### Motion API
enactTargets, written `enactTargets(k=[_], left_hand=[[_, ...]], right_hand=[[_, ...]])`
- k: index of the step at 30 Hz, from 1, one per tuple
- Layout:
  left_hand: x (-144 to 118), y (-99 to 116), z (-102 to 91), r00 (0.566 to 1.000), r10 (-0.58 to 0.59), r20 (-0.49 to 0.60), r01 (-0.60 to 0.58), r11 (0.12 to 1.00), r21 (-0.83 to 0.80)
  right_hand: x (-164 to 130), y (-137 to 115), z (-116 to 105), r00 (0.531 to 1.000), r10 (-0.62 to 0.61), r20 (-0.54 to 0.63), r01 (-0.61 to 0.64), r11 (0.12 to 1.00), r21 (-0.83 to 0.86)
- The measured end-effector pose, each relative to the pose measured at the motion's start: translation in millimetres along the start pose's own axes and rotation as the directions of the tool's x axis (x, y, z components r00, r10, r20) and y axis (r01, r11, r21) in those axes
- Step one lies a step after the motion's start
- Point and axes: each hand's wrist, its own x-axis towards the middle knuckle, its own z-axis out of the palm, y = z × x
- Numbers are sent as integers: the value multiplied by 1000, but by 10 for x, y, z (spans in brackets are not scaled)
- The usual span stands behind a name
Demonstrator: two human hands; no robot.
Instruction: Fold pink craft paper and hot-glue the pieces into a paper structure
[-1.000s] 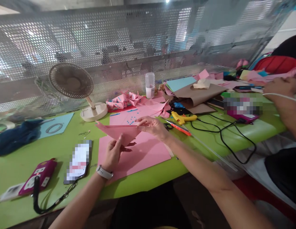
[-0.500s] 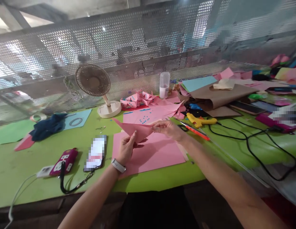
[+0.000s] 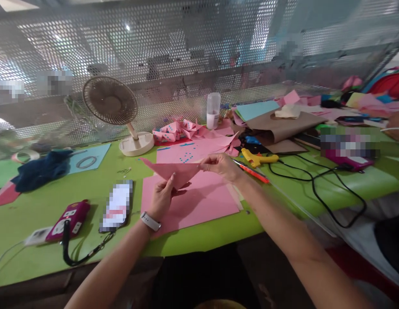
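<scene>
Head cam on this one: both bare hands are up around a small pink paper piece, held above a bigger flat pink sheet on the green table. The left hand has it from below, near the middle: thumb across the near face, other fingers behind, so that grip is closed on the paper. The right hand is at the right end, and its fingertips look pinched together on the corner, though the exact contact is tiny from here. What matters spatially, imo, is how the piece lies between them: long edge on top, running roughly left to right and more or less along the table's front edge, with the body tapering down into the left hand. So the right corner belongs to the right hand, while the left tip pokes out free, up and to the left, with the left hand the nearer of the two. Can't tell how many layers the paper has. Beyond it sits a pink sheet with blue dots, the yellow glue gun and an orange tool are off past the right hand, and a phone lies left of the big sheet.
</scene>
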Motion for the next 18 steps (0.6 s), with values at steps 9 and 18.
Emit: enactTargets(k=[9,18], left_hand=[[-8,-21,25,994,97,-53,-101,991,-90],[-19,-74,19,993,115,-3,-115,991,-73]], right_hand=[[-130,-83,374,990,123,-61,-103,959,263],[-197,8,553,974,153,-167,-85,932,353]])
